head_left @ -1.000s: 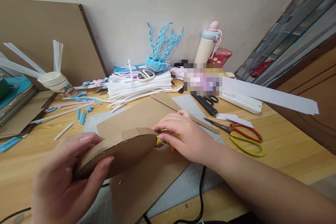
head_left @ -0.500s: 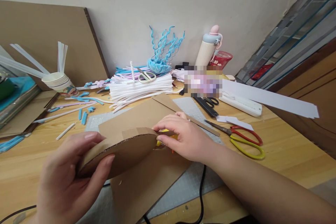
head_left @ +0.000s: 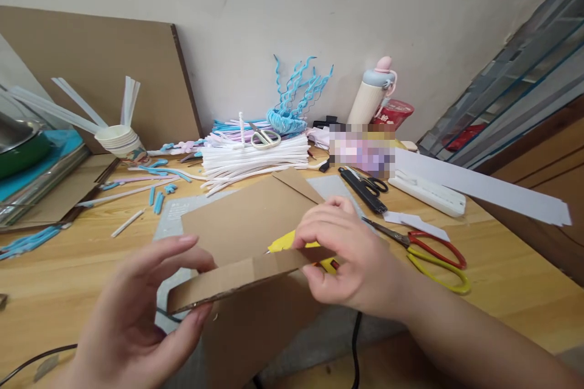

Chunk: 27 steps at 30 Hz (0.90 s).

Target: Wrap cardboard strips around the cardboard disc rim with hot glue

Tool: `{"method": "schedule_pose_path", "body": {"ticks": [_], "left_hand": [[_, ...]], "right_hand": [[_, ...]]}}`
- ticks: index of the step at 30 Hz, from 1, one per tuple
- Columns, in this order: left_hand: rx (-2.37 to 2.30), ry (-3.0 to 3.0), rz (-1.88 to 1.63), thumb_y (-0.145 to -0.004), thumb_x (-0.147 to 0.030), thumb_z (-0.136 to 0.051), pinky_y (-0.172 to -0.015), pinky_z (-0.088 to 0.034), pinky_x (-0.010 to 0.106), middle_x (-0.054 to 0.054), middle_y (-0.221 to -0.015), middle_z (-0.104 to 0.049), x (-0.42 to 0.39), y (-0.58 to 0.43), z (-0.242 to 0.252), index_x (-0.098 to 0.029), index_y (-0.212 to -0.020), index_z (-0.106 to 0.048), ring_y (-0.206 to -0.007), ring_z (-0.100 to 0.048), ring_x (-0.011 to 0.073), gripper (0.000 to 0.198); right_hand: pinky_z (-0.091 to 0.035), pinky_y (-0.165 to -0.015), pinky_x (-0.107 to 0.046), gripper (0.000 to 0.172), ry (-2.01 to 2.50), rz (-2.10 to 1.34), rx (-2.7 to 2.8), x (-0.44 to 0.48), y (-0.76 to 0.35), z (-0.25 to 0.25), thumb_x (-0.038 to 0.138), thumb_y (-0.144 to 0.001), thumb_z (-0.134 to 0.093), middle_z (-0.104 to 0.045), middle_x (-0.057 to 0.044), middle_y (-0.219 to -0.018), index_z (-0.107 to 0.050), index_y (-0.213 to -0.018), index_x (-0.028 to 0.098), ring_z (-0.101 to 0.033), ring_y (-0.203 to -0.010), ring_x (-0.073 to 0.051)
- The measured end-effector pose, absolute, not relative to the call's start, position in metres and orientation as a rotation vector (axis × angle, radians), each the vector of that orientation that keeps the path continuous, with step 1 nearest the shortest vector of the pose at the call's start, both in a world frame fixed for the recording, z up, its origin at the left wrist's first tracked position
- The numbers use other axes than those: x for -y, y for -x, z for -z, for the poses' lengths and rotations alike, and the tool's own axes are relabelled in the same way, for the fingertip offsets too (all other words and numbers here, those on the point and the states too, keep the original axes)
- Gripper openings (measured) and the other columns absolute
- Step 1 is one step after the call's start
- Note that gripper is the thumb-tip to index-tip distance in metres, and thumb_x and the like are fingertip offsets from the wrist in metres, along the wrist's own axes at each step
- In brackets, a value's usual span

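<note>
A piece of cardboard with a strip along its curved rim (head_left: 246,273) is held in the air, turned almost edge-on. My left hand (head_left: 141,310) grips its left end between the thumb below and fingers above. At the other end, my right hand (head_left: 351,255) pinches the cardboard strip between thumb and fingers. Behind the right hand lies a yellow tool (head_left: 283,241), probably a glue gun, mostly hidden. Beneath both hands is a flat cardboard sheet (head_left: 228,216) on a grey cutting mat (head_left: 171,214).
Scissors with red and yellow handles (head_left: 435,258) lie to the right, near a black box cutter (head_left: 360,190) and a white power strip (head_left: 429,192). White pipe cleaners (head_left: 255,161) are piled at the back. Paper cups (head_left: 119,140) stand left. A black cord (head_left: 356,346) runs in front.
The cardboard has tilted from showing its round face to nearly edge-on. My right hand has moved slightly right and down, and more of the yellow tool shows. The view has shifted a little.
</note>
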<state>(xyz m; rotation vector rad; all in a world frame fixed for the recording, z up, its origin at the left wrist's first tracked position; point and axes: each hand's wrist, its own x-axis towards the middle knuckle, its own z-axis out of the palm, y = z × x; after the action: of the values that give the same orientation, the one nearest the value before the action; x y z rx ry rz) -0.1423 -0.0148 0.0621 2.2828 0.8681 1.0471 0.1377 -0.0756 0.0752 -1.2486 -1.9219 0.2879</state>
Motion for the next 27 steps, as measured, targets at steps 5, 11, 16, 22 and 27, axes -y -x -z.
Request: {"method": "schedule_pose_path", "body": {"ticks": [5,11,16,22,27], "left_hand": [[-0.775,-2.381,-0.681,-0.089,-0.018,-0.055,-0.085,-0.058,0.022,0.001,-0.106,-0.068,0.010,0.154,-0.076,-0.031,-0.143,-0.041,-0.100,-0.067,0.0163,0.058],[-0.677,-2.522,-0.615,-0.084,-0.013,-0.053,-0.102,-0.052,0.023,0.001,-0.111,-0.066,0.015,0.156,-0.084,-0.031,-0.146,-0.036,-0.108,-0.064,0.0148,0.066],[-0.590,-2.509,-0.761,-0.082,-0.012,-0.054,-0.109,-0.047,0.027,0.004,-0.139,-0.052,0.024,0.148,-0.085,-0.029,-0.134,-0.046,-0.129,-0.053,0.0179,0.055],[-0.515,-2.526,-1.047,-0.095,-0.032,-0.047,-0.119,-0.035,0.039,-0.001,-0.149,-0.042,0.024,0.145,-0.073,-0.036,-0.130,-0.060,-0.133,-0.047,0.0238,0.038],[-0.569,-2.537,-1.072,-0.098,-0.046,-0.046,-0.117,-0.035,0.052,0.003,-0.139,-0.054,0.020,0.146,-0.069,-0.039,-0.125,-0.064,-0.123,-0.054,0.0287,0.033]], "right_hand": [[-0.034,-0.088,-0.038,0.017,1.365,-0.147,2.020,0.099,-0.126,-0.100,0.005,-0.071,-0.056,-0.068,0.004,-0.075,-0.059,-0.079,0.020,-0.064,-0.075,-0.014],[-0.035,-0.092,-0.039,0.014,1.419,-0.045,2.090,0.112,-0.121,-0.111,0.009,-0.076,-0.060,-0.072,0.004,-0.079,-0.063,-0.083,0.021,-0.068,-0.078,-0.016],[-0.037,-0.091,-0.037,0.019,1.391,0.021,2.159,0.112,-0.129,-0.112,0.009,-0.076,-0.062,-0.073,0.007,-0.081,-0.062,-0.088,0.024,-0.073,-0.080,-0.014],[-0.040,-0.084,-0.043,0.025,1.353,0.054,2.215,0.101,-0.126,-0.112,0.011,-0.077,-0.061,-0.077,0.002,-0.085,-0.059,-0.096,0.027,-0.074,-0.078,-0.021],[-0.045,-0.077,-0.043,0.025,1.315,-0.101,2.221,0.097,-0.122,-0.115,0.009,-0.080,-0.062,-0.077,0.001,-0.085,-0.059,-0.097,0.028,-0.073,-0.076,-0.021]]}}
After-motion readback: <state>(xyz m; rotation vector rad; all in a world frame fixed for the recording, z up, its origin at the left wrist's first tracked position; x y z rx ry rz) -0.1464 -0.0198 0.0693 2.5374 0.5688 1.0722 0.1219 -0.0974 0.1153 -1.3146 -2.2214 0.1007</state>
